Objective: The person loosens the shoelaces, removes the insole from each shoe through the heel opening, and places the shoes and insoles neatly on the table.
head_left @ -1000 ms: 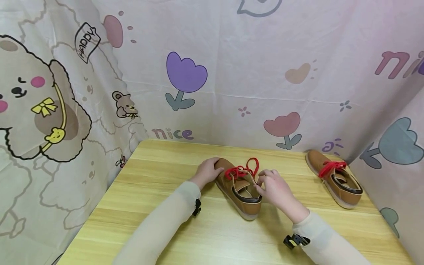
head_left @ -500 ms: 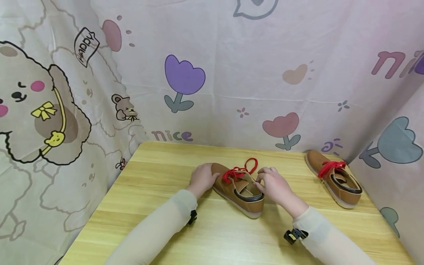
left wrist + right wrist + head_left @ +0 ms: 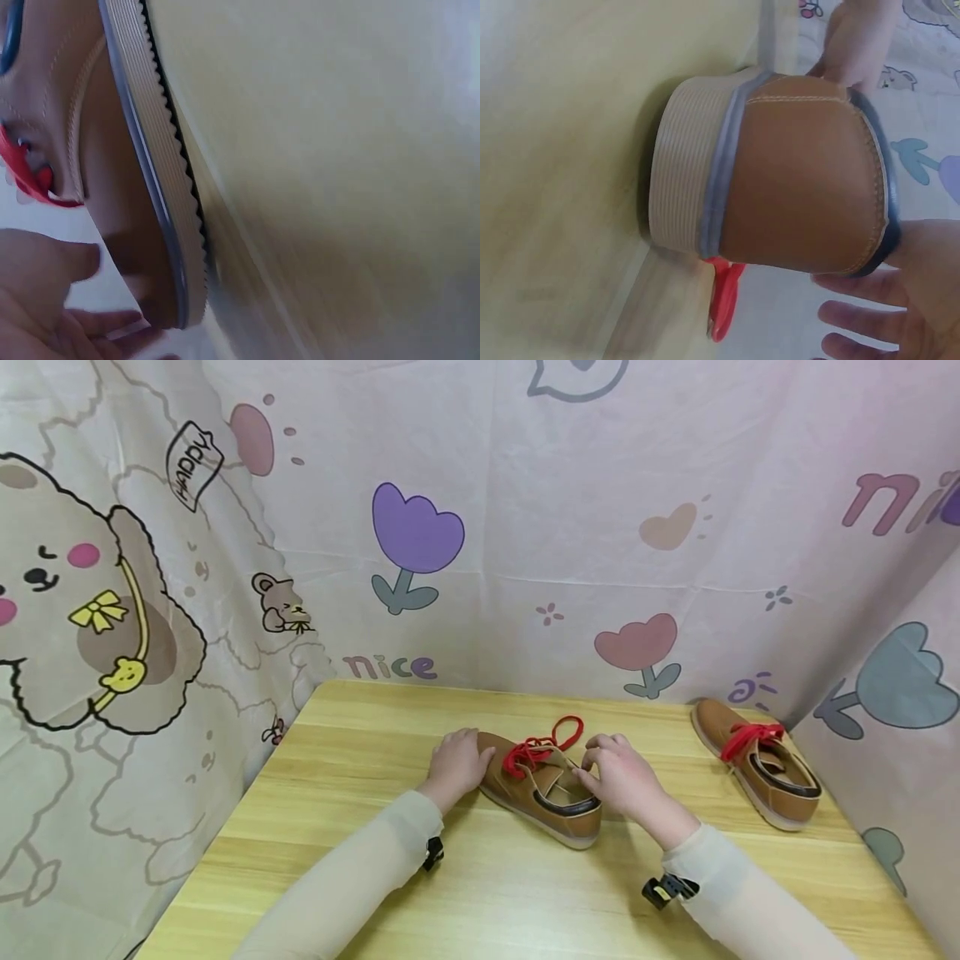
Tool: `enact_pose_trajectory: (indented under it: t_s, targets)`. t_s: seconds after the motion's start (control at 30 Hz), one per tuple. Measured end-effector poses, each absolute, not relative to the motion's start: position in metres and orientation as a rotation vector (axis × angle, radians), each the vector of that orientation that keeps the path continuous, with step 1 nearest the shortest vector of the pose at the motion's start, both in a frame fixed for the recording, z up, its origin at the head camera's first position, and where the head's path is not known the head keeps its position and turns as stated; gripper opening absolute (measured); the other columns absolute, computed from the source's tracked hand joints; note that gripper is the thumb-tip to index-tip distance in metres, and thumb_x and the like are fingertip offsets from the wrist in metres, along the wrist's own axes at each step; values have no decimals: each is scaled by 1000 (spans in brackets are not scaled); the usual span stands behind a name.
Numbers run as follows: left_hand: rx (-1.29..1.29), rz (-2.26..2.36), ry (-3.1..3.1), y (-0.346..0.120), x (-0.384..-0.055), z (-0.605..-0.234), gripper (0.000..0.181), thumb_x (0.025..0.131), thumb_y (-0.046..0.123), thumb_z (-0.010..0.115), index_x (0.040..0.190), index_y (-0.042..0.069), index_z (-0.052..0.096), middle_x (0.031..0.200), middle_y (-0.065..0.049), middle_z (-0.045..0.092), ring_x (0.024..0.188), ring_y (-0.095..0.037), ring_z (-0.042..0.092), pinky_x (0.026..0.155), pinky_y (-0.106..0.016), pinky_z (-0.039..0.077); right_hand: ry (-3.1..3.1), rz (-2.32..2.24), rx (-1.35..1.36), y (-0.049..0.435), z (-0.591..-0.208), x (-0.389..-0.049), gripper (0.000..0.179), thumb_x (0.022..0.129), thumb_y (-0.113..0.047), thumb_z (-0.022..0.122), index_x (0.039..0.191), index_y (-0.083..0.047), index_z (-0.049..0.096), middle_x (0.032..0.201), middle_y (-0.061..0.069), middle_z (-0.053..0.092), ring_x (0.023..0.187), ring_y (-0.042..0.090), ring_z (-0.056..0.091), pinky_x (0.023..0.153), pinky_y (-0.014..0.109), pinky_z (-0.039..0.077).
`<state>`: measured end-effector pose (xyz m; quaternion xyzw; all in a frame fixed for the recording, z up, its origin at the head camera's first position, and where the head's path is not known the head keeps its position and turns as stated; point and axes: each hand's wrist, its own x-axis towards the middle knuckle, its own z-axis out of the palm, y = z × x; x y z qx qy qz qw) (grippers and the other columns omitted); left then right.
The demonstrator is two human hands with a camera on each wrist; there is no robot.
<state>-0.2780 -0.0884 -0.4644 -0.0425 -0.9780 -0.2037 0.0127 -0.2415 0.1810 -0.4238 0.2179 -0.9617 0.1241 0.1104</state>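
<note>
In the head view a brown leather shoe (image 3: 534,795) with red shoelaces (image 3: 531,754) sits on the wooden table, its toe pointing to the far left. My left hand (image 3: 459,766) grips the toe, the thumb laid over the top. The left wrist view shows the shoe's ridged sole edge (image 3: 161,172) and that thumb beside the toe. My right hand (image 3: 621,779) pinches the collar on the right side near the heel. In the right wrist view the shoe's heel (image 3: 802,180) faces me, and the right fingers (image 3: 866,322) spread along the outer side.
A second brown shoe (image 3: 772,777) with its red laces gathered on top stands at the table's right edge. Printed curtains (image 3: 510,510) hang behind and at both sides of the wooden table (image 3: 360,793). A lace loop (image 3: 570,731) lies beyond the nearer shoe.
The shoe has turned a little: its toe swung left and towards me, and its heel shifted right. My left hand moved left with the toe. The right hand kept nearly the same place.
</note>
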Motion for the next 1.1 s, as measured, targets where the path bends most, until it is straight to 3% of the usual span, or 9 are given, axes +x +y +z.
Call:
enact_pose_trajectory:
  t_s: [0.4,0.8,1.1]
  targets:
    - [-453,-755,-2950,-106,-297,-474,40,102,29,59,136,7,62,139,-10,60,137,-37,43,110,-58,35,-2946,305,505,180,-419,-230,21,83,-22,74,65,-17,64,103,7,66,88,27,54,66,40,51]
    - [-515,-767,-2938,-119,-288,-471,41,99,30,65,132,5,66,129,-15,63,127,-38,51,108,-52,38,-2867,306,571,181,-421,-239,19,85,-14,75,68,-13,66,107,11,67,93,31,56,77,43,53]
    - [-509,-698,-3006,-126,-276,-467,47,98,36,65,134,8,64,128,-14,62,128,-37,49,109,-52,36,-2808,347,676,186,-428,-251,21,84,-13,78,67,-13,65,113,13,66,102,33,56,86,44,51]
